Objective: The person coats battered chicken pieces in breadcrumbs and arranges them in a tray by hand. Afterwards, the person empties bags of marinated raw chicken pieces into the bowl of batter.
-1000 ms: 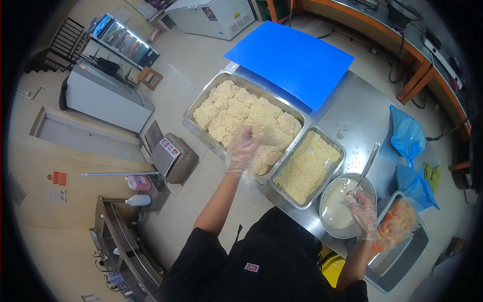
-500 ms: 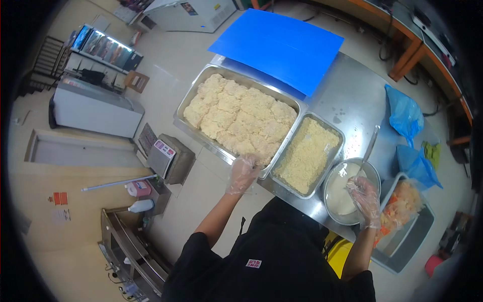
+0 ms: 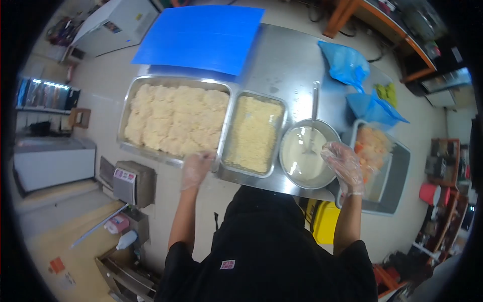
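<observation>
One white appliance (image 3: pixel 55 161) stands at the far left of the frame, and to its right a scale (image 3: pixel 125 183) rests beside a dark boxy stand. A blue sheet (image 3: pixel 204 38) lies across the upper left, over the back edge of the metal counter (image 3: pixel 297 55). Below it, left of centre, a large metal tray (image 3: pixel 176 79) holds pale, crumb-coated pieces (image 3: pixel 176 118) packed side by side. At its lower right corner is the person's gloved left hand (image 3: pixel 195 171), its fingers curled over the near rim; they are blurred, and one cannot tell whether they grip anything. Just right of that, in the centre, a smaller metal tray (image 3: pixel 259 174) carries loose yellowish crumbs (image 3: pixel 254 131). Next comes a round bowl (image 3: pixel 324 130) of white batter (image 3: pixel 297 163), with a utensil (image 3: pixel 315 100) standing tilted in it, handle toward the top. The gloved right hand (image 3: pixel 344 163) is at the bowl's right rim, fingers loosely bent and apart from that handle; whether they pinch something cannot be told. Farther right, a grey tub (image 3: pixel 402 176) contains a clear bag (image 3: pixel 372 146) with orange bits, below two blue bags (image 3: pixel 347 68) and a green cloth (image 3: pixel 386 94).
</observation>
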Demonstrator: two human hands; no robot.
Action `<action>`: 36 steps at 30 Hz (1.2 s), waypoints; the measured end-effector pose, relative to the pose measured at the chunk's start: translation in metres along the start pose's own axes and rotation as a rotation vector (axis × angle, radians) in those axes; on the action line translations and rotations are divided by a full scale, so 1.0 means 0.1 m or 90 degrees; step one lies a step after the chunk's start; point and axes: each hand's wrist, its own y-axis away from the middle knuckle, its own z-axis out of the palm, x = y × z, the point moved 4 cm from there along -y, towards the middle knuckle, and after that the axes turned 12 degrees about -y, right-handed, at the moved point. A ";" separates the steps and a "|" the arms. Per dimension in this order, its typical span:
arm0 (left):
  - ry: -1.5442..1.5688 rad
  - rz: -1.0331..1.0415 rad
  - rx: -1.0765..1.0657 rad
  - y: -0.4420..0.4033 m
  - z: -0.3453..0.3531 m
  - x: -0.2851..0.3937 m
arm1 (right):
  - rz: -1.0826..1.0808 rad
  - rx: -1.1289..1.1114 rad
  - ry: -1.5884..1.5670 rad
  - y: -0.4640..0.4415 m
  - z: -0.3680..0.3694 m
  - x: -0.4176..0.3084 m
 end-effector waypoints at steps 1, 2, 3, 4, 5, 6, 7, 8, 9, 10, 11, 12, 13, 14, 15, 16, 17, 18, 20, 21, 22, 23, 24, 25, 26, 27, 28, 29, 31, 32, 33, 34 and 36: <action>0.033 0.034 0.080 -0.01 -0.09 0.09 | 0.014 0.009 0.029 0.01 -0.05 -0.10; 0.066 0.063 0.163 -0.01 -0.20 0.18 | 0.026 0.016 0.056 0.02 -0.11 -0.26; 0.131 0.064 0.143 -0.03 -0.28 0.36 | 0.038 0.019 0.081 0.03 -0.15 -0.34; 0.196 0.060 0.123 -0.04 -0.35 0.64 | 0.033 0.016 0.099 0.03 -0.13 -0.31; 0.260 0.054 0.103 -0.07 -0.33 0.85 | 0.027 0.011 0.117 0.02 -0.08 -0.22; 0.259 0.139 0.111 -0.12 -0.11 0.99 | 0.018 0.004 0.136 0.02 -0.04 -0.17; 0.257 0.223 0.123 -0.18 0.11 1.13 | -0.025 0.015 0.145 0.04 0.03 -0.24; 0.234 0.260 0.021 -0.26 0.26 1.32 | 0.006 -0.001 0.176 0.00 0.07 -0.18; 0.209 0.298 -0.080 -0.32 0.39 1.47 | 0.038 -0.016 0.205 -0.06 0.13 -0.10; 0.162 0.245 -0.129 -0.44 0.71 1.43 | 0.070 -0.031 0.234 -0.09 0.18 -0.04; 0.116 0.195 -0.177 -0.59 1.19 1.34 | 0.063 -0.021 0.222 -0.09 0.19 -0.05; 0.070 0.147 -0.225 -0.70 1.47 1.31 | 0.056 -0.010 0.212 -0.07 0.19 -0.07; 0.148 0.113 -0.176 -0.76 1.44 1.27 | 0.050 0.003 0.202 -0.07 0.18 -0.11; 0.224 0.077 -0.132 -0.79 1.39 1.13 | 0.057 0.008 0.231 -0.07 0.18 -0.14; 0.298 0.037 -0.091 -0.80 1.37 1.00 | 0.067 0.010 0.259 -0.07 0.20 -0.20; 0.344 0.020 -0.083 -0.81 1.44 0.92 | 0.078 0.010 0.284 -0.08 0.23 -0.23; 0.387 0.002 -0.075 -0.83 1.52 0.84 | 0.079 0.003 0.324 -0.13 0.29 -0.11; 0.429 -0.017 -0.064 -0.84 1.57 0.80 | 0.058 -0.013 0.330 -0.22 0.35 0.08; 0.379 0.053 -0.008 -0.70 1.12 1.09 | 0.005 -0.044 0.341 -0.40 0.46 0.46; 0.325 0.111 0.015 -0.67 0.79 1.30 | -0.010 -0.019 0.318 -0.44 0.48 0.56; 0.270 0.167 0.039 -0.64 0.56 1.51 | -0.025 0.005 0.295 -0.47 0.49 0.65; 0.327 0.177 0.028 -0.67 0.44 1.73 | -0.041 0.026 0.274 -0.49 0.48 0.67; 0.385 0.187 0.018 -0.75 0.41 1.97 | -0.028 0.032 0.279 -0.51 0.47 0.66; 0.401 0.198 0.034 -0.87 0.46 2.21 | -0.014 0.037 0.285 -0.52 0.45 0.63; 0.417 0.210 0.050 -1.00 0.53 2.45 | -0.001 0.044 0.292 -0.52 0.43 0.60; 0.364 0.198 0.044 -1.12 0.60 2.67 | -0.009 0.044 0.308 -0.53 0.43 0.64; 0.312 0.186 0.040 -1.26 0.64 2.85 | -0.018 0.044 0.323 -0.54 0.44 0.73; 0.348 0.222 -0.052 -1.43 0.75 3.03 | -0.028 0.044 0.340 -0.55 0.43 0.76; 0.413 0.295 -0.242 -1.62 0.89 3.30 | -0.025 0.071 0.314 -0.48 0.40 0.66; 0.417 0.285 -0.258 -1.62 0.90 3.34 | -0.020 0.087 0.298 -0.44 0.38 0.62; 0.417 0.276 -0.277 -1.53 0.76 3.38 | -0.013 0.092 0.316 -0.42 0.35 0.63; 0.415 0.270 -0.299 -1.43 0.62 3.41 | -0.004 0.099 0.333 -0.40 0.33 0.67; 0.336 0.363 -0.249 -1.21 0.27 3.36 | -0.004 0.093 0.352 -0.37 0.29 0.75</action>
